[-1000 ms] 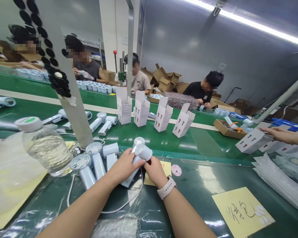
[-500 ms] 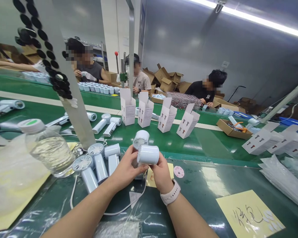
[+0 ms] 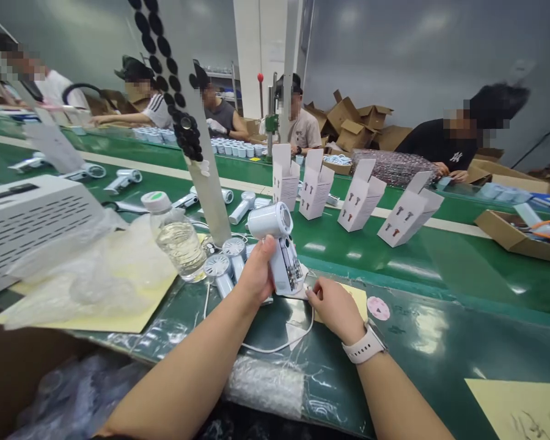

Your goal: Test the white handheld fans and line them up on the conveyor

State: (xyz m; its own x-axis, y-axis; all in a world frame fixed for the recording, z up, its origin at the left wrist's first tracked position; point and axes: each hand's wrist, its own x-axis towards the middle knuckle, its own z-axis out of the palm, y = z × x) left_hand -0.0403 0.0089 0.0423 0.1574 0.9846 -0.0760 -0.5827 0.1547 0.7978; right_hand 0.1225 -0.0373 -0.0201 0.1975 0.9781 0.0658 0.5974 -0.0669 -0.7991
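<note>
a white handheld fan (image 3: pixel 275 244) stands upright in a person's left hand (image 3: pixel 258 273), its round head on top, held just above the green near worktop (image 3: pixel 421 342). the left fingers (image 3: pixel 259 260) wrap closed around the handle. the right hand (image 3: pixel 333 308) sits low beside the fan's base, its fingers (image 3: pixel 313 293) curled and narrow, close to a thin white cord (image 3: pixel 279 348) that loops across the worktop toward the fan; whether they pinch the cord is too small to tell. the step in hand looks like work on the fan at its base, and the next move appears to call for a steady left grip while the right fingers deal with the cord. a small cluster of matching fans (image 3: pixel 222 267) lies just left of the hands, beside a water bottle (image 3: pixel 174 241). a yellow paper sheet (image 3: pixel 355 297) lies partly under the right hand, with a pink round sticker (image 3: pixel 378 308) near it. beyond, open white cartons (image 3: pixel 362 195) stand in a row on a farther belt, where co-workers (image 3: pixel 220 104) sit at work.
</note>
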